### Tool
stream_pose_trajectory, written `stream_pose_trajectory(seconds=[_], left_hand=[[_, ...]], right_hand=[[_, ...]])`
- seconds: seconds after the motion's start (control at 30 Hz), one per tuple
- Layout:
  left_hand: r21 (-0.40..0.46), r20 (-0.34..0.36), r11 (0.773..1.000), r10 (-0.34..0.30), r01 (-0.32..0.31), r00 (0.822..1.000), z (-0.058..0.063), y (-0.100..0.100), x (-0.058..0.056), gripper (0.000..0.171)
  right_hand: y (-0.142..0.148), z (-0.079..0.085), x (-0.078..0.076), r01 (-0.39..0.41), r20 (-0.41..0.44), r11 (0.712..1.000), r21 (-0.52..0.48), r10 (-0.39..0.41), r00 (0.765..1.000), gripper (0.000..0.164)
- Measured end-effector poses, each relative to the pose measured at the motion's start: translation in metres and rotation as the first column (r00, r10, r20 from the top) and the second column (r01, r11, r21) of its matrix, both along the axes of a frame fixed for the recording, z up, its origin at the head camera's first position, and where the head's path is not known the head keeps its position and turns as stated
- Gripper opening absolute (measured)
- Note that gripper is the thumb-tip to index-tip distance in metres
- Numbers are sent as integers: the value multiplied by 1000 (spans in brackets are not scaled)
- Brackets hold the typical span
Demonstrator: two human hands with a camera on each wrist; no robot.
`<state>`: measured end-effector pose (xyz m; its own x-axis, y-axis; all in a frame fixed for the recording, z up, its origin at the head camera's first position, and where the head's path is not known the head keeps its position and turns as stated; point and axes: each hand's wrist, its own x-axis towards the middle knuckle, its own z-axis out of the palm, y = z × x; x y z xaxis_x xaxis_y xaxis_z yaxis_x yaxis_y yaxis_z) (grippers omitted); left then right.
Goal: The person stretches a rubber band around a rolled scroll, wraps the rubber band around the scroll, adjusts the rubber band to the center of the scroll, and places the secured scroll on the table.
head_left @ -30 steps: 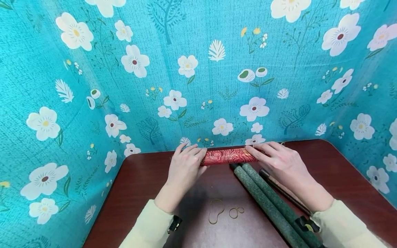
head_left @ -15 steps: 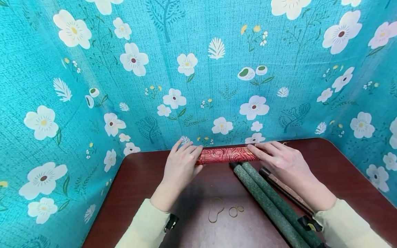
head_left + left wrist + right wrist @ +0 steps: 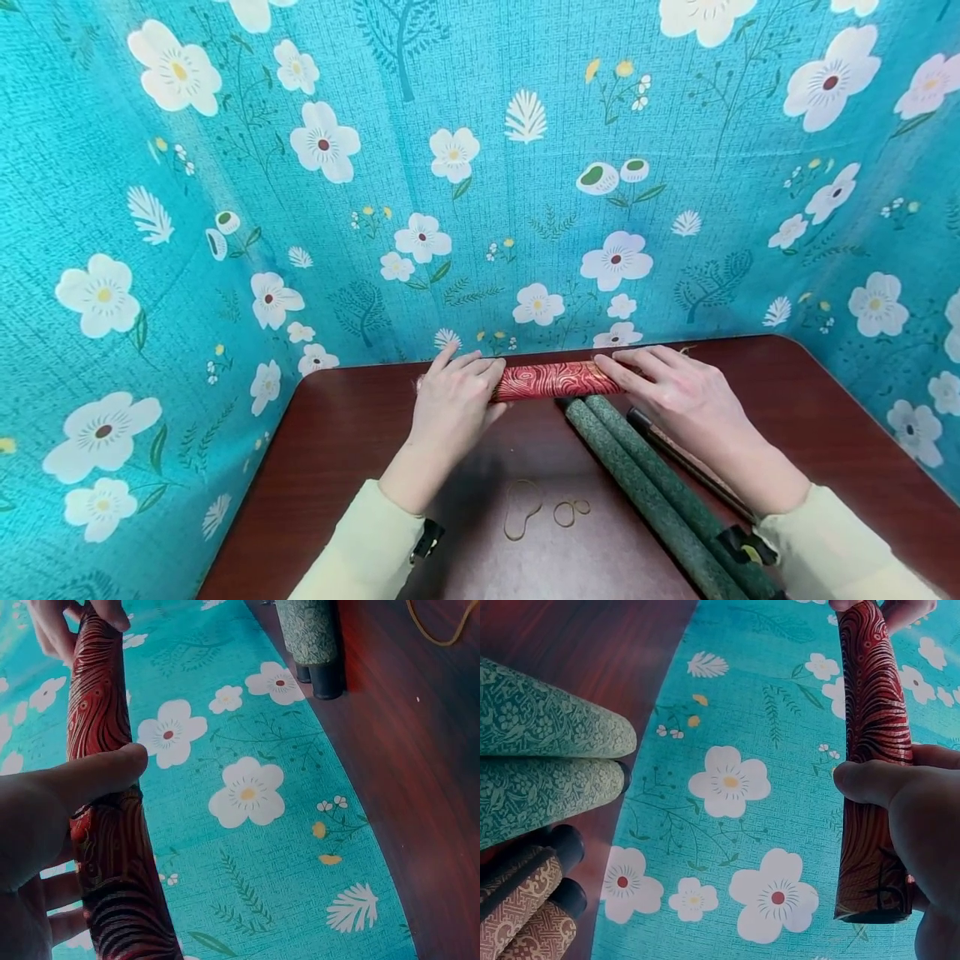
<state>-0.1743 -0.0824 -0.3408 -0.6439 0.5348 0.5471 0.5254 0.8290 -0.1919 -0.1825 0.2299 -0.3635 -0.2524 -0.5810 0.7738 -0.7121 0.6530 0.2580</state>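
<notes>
A red roll (image 3: 553,379) with a swirling pale-line pattern is held level above the far part of the table, one hand at each end. My left hand (image 3: 450,408) grips its left part, thumb on the near side and fingers behind. Close to that thumb, a thin dark band crosses the roll (image 3: 109,855) in the left wrist view. My right hand (image 3: 686,400) holds the other end. In the right wrist view the right thumb lies across the roll (image 3: 877,712), whose flat dark end sticks out below. Both hands cover parts of the roll.
Two green patterned scrolls (image 3: 630,479) with dark end knobs lie slantwise at right, beneath the right forearm. Beside them lies a brown patterned scroll (image 3: 532,907). Thin elastic bands (image 3: 566,514) rest mid-table. Blue flowered cloth (image 3: 480,208) hangs behind the dark red table (image 3: 330,467).
My left hand slid a little left along the roll, baring more of it, then came back right. My right hand has stayed nearly still on its end.
</notes>
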Motion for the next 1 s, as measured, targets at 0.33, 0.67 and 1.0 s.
stream_pose_trajectory(seconds=[0.33,0.67,1.0], left_hand=[[25,50,999,19,-20,999,7,-16,0,61],[67,0,995,-72,72,997,0,-4,-4,55],[87,-55,992,-85,89,995,-8,-3,-3,71]], right_hand=[[5,3,-2,7,2,1000,28,-7,1000,42],[-2,4,-1,1,-11,1000,9,-1,1000,41],[-2,1,-6,-10,-28,1000,-2,10,1000,38]])
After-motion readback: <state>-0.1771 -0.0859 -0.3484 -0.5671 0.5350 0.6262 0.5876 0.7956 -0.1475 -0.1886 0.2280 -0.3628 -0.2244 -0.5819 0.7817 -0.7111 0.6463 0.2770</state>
